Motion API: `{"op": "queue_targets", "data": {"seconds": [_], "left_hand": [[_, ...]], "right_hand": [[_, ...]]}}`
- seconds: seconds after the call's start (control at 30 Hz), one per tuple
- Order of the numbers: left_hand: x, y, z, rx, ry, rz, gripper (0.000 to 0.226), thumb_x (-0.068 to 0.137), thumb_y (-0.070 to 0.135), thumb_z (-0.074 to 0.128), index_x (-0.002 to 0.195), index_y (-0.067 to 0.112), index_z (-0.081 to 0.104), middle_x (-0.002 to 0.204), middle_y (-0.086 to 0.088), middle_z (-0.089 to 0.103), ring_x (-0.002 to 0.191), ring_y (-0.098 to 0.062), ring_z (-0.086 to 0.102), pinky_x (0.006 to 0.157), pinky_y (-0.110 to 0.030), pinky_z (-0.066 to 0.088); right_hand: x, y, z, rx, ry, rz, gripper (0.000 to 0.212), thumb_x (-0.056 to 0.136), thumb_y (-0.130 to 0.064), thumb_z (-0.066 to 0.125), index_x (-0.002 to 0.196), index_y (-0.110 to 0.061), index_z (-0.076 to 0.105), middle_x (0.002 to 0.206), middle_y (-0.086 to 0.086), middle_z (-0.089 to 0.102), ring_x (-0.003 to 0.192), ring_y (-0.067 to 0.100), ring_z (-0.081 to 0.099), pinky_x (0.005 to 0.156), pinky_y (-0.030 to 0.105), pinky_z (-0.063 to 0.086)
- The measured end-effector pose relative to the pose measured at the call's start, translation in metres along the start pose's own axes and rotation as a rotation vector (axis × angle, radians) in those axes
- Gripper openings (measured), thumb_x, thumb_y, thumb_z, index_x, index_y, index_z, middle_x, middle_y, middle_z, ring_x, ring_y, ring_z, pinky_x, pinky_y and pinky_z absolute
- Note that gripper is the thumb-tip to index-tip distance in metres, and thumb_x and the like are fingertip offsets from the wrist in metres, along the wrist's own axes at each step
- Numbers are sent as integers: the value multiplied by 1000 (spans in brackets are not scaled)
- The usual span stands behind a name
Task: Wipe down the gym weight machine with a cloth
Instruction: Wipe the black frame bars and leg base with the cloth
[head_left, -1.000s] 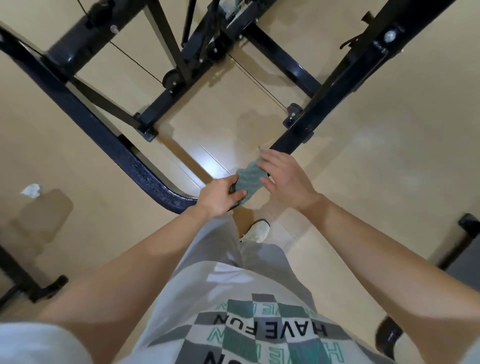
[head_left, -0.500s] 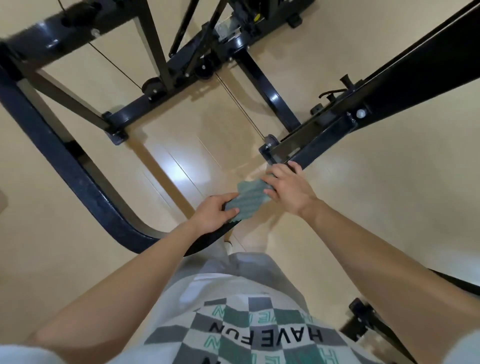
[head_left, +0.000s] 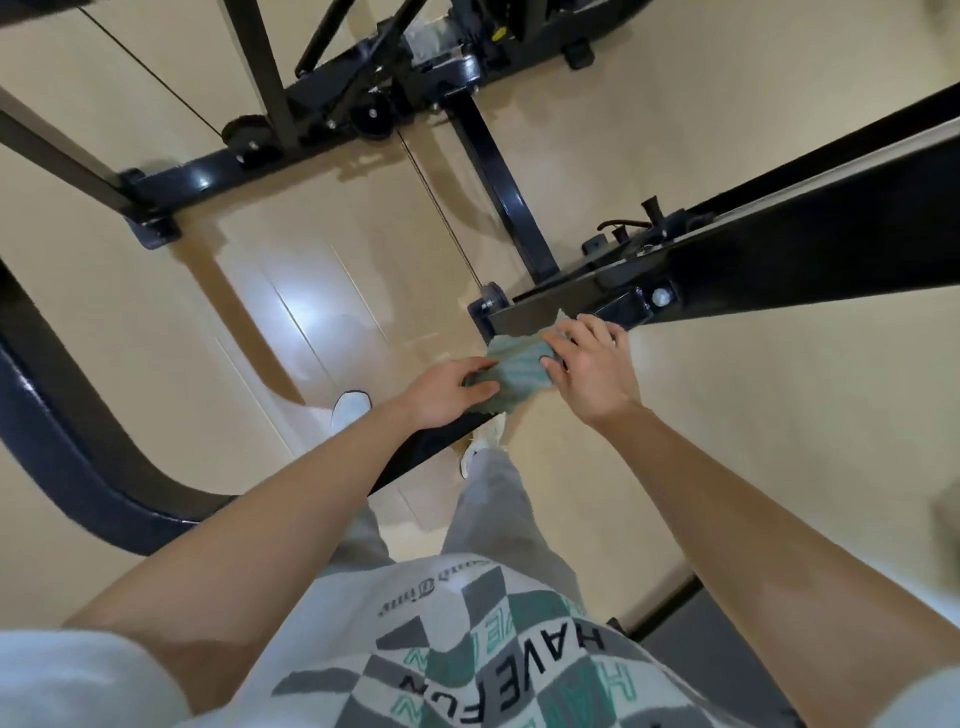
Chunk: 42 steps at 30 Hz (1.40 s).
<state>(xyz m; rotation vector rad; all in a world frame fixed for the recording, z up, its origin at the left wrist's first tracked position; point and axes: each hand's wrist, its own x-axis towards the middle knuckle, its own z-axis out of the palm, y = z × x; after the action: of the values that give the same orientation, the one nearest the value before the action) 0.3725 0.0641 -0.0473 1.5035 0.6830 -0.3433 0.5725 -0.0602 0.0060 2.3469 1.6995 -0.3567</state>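
The pale wooden floor (head_left: 311, 291) fills most of the view. On it stands the gym weight machine (head_left: 208, 171), a black steel frame. Its biggest visible part is a black beam (head_left: 805, 270), which enters from the right and ends near the middle. To the left of the beam a curved black tube (head_left: 62, 447) bends round and passes under the person's left forearm, toward the end of the beam. A thin cable (head_left: 441, 208) runs down to a small pulley (head_left: 491, 296) that touches the end of the beam.

The green-grey cloth (head_left: 514, 364) lies just below the end of the beam, between both hands; what it rests on is hidden. The right hand (head_left: 592, 369) rests on the part of the cloth closer to the beam, with fingers quite straight and a little spread. The left hand (head_left: 441, 395) pinches the part farther from the beam, with the thumb on top and the fingers curled. A round bolt (head_left: 661, 297) sits on the bracket of the beam, just above the right hand.

I think the wiping is now arriving at this joint. The risk is that the cloth catches on the bolt or on the sharp edge of the bracket and pulls out of the pinch. Fingers could also slide into the gap at the pulley if the stroke goes too far along the beam.
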Motion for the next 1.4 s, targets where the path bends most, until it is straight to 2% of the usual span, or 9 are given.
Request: {"op": "queue_targets", "data": {"seconds": [0.37,0.57,0.7,0.83,0.97,1.1,1.17,1.27,1.4], "left_hand": [[91,76,20,-12,-59,8,44,102,38,58,144,25,55,127,5,65,119,-16,60,107,-32,45],[110,89,34,69,14,64,57,92,40,67,146,29,53,139,4,62,127,-16,58,112,-42,44],[96,100,38,168,227,157,48,88,23,77,135,24,64,133,0,66,121,-17,61,104,-33,47],[76,96,30,226,329,168,26,85,13,79,110,18,73,113,2,71,105,-15,64,85,-18,44],[51,93,18,431,255,146,16,87,27,76,101,22,70,95,5,67,86,-15,60,72,-27,43],[36,94,12,542,203,105,17,85,41,76,84,26,67,86,3,66,80,-18,60,67,-32,46],[29,99,12,467,166,119,14,85,35,78,86,25,68,88,3,68,84,-17,63,72,-32,51],[14,111,20,405,241,157,9,86,25,74,87,27,65,90,5,67,86,-15,63,74,-30,51],[-12,113,50,346,319,273,12,84,19,70,91,24,62,88,9,66,81,-10,59,68,-23,46]], "right_hand": [[6,72,8,64,96,91,40,98,-28,56,134,-11,59,134,11,57,119,32,50,94,46,41],[-10,68,23,347,264,252,25,91,-10,67,114,-3,67,109,13,63,96,33,56,83,42,49],[-16,59,21,499,104,468,6,91,-12,65,96,-12,68,96,6,65,93,28,54,74,38,46],[-41,50,19,851,-30,616,13,87,-6,68,81,-17,65,83,-5,58,82,20,56,63,11,39],[-72,29,6,1193,26,632,23,77,5,75,67,-11,61,96,2,65,92,19,61,81,24,48],[-96,0,-12,1656,44,770,16,70,-1,62,62,-13,57,84,-6,74,81,10,67,66,22,51],[-104,-14,-19,1826,113,834,9,69,-5,57,64,-13,54,64,-9,59,64,8,57,56,19,46],[-113,-31,-25,2062,148,920,16,89,4,49,80,-8,54,75,3,57,71,18,59,55,24,52],[-122,-41,-33,2244,-27,900,30,101,-9,48,130,-2,52,117,21,59,104,33,65,89,44,57]]}}
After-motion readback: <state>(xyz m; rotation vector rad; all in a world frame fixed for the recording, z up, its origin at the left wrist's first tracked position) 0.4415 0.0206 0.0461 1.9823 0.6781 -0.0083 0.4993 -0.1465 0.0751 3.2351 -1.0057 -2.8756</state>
